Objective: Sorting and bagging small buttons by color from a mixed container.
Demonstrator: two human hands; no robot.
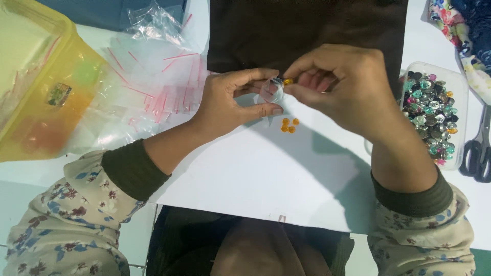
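Observation:
My left hand (230, 99) pinches a small clear zip bag (272, 90) between thumb and fingers, holding its mouth up. My right hand (340, 84) holds a small orange bead (288, 81) between thumb and forefinger right at the bag's mouth. Three more orange beads (289, 125) lie on the white sheet (266, 174) just below the bag. Both hands hover over the sheet, close together.
A clear tub of mixed coloured gems (432, 110) stands at the right, with scissors (479, 148) beyond it. A heap of small red-striped zip bags (153, 76) lies at the left beside a yellow plastic container (41, 87). Dark cloth (286, 30) lies behind the hands.

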